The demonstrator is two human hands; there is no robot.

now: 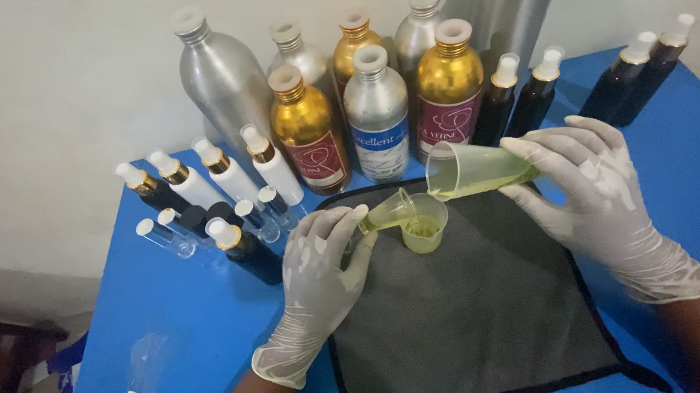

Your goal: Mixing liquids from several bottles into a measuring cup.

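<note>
The left hand (319, 270) clamps a small tilted cup (387, 214), its base hidden; the right hand (595, 186) grips a tilted beaker (474, 169). Both hover over a possibly funnel-shaped cup (424, 232) on grey cloth (469, 315), blue table (189, 329), pale wall (49, 99).

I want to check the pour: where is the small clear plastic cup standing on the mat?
In the head view, the small clear plastic cup stands near the dark grey cloth mat's top edge, just left of centre, between the gloved left hand and right hand.
</note>
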